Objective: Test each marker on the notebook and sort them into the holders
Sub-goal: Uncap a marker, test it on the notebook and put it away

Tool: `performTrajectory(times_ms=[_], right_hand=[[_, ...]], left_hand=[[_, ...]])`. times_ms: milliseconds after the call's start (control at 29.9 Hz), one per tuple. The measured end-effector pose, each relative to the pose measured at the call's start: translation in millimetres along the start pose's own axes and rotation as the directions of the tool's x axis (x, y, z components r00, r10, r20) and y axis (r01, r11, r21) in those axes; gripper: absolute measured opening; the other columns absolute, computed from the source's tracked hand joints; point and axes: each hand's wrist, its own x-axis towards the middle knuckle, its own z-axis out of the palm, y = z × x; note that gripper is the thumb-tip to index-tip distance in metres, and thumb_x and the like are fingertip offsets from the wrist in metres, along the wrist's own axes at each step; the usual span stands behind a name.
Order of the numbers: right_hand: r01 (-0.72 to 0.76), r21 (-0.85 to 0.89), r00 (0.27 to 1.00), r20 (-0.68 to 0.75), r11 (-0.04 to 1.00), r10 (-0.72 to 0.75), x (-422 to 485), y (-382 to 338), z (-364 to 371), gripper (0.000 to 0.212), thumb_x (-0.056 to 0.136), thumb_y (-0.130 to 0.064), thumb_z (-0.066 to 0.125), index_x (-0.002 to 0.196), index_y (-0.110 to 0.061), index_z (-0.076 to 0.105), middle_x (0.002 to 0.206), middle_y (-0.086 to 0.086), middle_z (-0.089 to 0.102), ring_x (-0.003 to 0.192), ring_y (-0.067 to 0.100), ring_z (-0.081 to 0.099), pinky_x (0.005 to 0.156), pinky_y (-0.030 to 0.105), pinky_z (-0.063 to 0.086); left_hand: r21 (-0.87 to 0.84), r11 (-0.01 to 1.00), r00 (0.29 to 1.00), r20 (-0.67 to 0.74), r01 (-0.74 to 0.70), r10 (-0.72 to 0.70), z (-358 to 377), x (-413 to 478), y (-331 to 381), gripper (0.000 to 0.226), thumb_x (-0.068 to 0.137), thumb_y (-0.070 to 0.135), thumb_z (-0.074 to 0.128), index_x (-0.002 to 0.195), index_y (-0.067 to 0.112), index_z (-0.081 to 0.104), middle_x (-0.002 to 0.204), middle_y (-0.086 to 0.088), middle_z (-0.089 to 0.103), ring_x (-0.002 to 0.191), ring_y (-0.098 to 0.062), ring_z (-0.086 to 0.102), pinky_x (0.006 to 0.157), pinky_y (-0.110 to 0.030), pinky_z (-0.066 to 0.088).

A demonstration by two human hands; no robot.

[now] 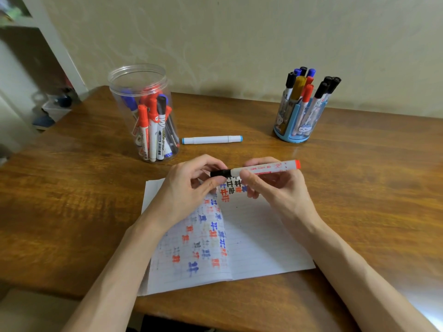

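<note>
White marker [261, 169] crosswise, black cap [219, 173] leftward, red end [297, 163] rightward.

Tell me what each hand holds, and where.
Both hold one marker. The left hand pinches its black cap, and the right hand grips the white barrel just beside the cap.

We see a wooden table [359, 188] under the left hand [189, 188], beige wall [239, 32] beyond it, white shelf unit [55, 44] and clear bin [56, 110] far to its left.

Glossy wood table [359, 178] (jar [143, 80]: clr plastic)
</note>
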Motion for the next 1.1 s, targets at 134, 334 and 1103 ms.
performTrajectory(times_ms=[134,334,1103], right_hand=[[-0.254,0.293,0.967,0.095,0.922,0.237,5,-3,-9,0.026,0.103,-0.025,0.065,0.115,-0.007,0.078,0.105,0.019,0.079,0.084,0.027,0.074,0.073,0.032,0.060],[-0.178,0.029,0.982,0.060,0.984,0.176,8,-1,-30,0.023,0.091,-0.031,0.075,0.103,-0.012,0.083,0.090,0.008,0.078,0.077,0.016,0.067,0.065,0.025,0.056],[0.156,-0.479,0.988,0.078,0.864,-0.135,7,30,-19,0.028,0.098,-0.033,0.074,0.121,-0.018,0.079,0.114,-0.009,0.079,0.104,0.002,0.073,0.089,0.034,0.061]], left_hand=[[0.060,0.998,0.999,-0.032,-0.006,0.007,-1,1,-1,0.024,0.096,0.021,0.067,0.116,0.033,0.066,0.108,0.023,0.068,0.103,0.005,0.066,0.078,-0.009,0.053],[0.089,0.996,0.999,-0.048,0.001,0.004,-4,-1,0,0.026,0.092,0.040,0.057,0.115,0.035,0.066,0.105,0.024,0.068,0.099,0.000,0.066,0.079,-0.015,0.056],[0.207,0.977,0.996,-0.066,-0.044,0.058,1,0,-6,0.018,0.096,0.019,0.068,0.112,0.022,0.074,0.099,0.035,0.061,0.097,0.004,0.063,0.079,-0.016,0.055]])
